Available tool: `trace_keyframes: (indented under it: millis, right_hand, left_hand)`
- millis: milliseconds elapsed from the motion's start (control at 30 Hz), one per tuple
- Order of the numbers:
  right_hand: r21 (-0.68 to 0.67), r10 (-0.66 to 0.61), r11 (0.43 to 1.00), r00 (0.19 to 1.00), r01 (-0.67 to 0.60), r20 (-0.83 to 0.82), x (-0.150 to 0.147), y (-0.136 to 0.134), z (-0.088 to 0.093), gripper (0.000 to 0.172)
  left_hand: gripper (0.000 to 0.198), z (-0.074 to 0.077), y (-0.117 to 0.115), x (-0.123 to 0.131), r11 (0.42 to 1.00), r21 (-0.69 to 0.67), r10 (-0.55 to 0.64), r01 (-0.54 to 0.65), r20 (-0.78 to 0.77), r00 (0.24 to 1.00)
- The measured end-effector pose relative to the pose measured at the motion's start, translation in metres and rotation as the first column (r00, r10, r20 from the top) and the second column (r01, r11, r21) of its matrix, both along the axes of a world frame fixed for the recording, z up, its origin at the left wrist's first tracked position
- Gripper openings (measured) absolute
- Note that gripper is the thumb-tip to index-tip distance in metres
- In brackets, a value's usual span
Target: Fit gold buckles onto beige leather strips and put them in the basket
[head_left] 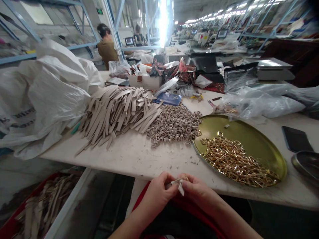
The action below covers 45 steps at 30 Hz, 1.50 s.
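Note:
Just in front of the table's near edge, my two hands meet over a short pale strap (181, 190). My left hand (161, 189) is closed, pinching one part of the strap between thumb and fingers. My right hand (195, 187) is closed too, with a small gold buckle (184, 178) at its fingertips beside the strap. Fingers partly cover both pieces, so how they are joined I cannot tell. Beyond my hands lies a heap of small beige loops (174, 124). To its right, a round gold tray (259, 141) holds many gold buckles (231, 157).
Long beige strips (112, 113) are piled at the left beside a white sack (57, 89). A phone (296, 138) and a dark bowl (307, 162) sit at the right. Plastic bags (264, 99) lie behind the tray. Below left stands a red bin (15, 212) of strips. A person (107, 49) is farther back.

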State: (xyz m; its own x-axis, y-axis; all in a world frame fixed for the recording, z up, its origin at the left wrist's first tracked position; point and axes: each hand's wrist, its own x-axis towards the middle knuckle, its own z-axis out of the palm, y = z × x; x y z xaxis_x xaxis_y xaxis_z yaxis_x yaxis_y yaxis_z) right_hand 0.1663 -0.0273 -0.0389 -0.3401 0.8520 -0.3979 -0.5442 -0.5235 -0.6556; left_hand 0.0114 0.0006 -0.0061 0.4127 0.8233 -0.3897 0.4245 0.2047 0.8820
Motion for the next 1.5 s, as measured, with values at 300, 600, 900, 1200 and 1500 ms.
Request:
trace_keyframes:
  millis: [300,600,900,1200,1500]
  right_hand:
    - [0.311,-0.263,0.948,0.723,0.071,0.639,0.009,0.002,-0.004,0.035]
    - [0.34,-0.062,0.884,0.641,-0.32,0.765,0.016,-0.01,0.0,0.016]
    - [0.376,0.002,0.739,0.559,-0.559,0.829,0.022,-0.031,0.021,0.013]
    - [0.359,-0.014,0.785,0.565,-0.505,0.825,0.015,-0.049,0.031,0.012]
    - [0.334,0.088,0.805,0.654,-0.491,0.751,0.018,-0.064,0.032,0.02]
  left_hand:
    - [0.024,-0.009,0.003,0.002,0.988,-0.151,0.011,0.019,0.193,0.981]
    - [0.03,-0.013,-0.006,0.0,0.933,-0.359,0.089,0.042,0.343,0.935]
    - [0.029,-0.009,-0.032,-0.007,0.969,-0.227,-0.033,0.095,0.263,0.964]
    - [0.028,0.003,-0.054,-0.01,0.983,-0.119,-0.102,0.141,0.284,0.953]
    - [0.03,-0.001,-0.066,-0.011,0.98,-0.158,-0.067,0.123,0.317,0.946]
